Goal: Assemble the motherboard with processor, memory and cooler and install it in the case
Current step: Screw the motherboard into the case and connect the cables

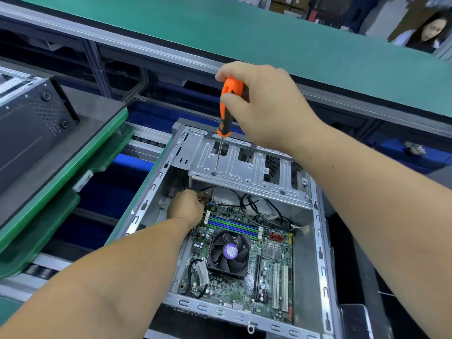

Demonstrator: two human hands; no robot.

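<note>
One head view only: we look forward and steeply down, close over the open case (318, 241) on our bench, both forearms reaching in from below.

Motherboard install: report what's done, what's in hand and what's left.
Done: the motherboard lies in the case with the cooler mounted. In hand: the right hand runs the screwdriver through a hole in the drive cage; the left hand steadies its tip at the board's far corner. Left: other screws can't be judged; memory slots look empty.

green mat shelf (269, 33) above | black unit (29, 128) on green-edged tray (97, 152) left | person (425, 30) far right
</note>
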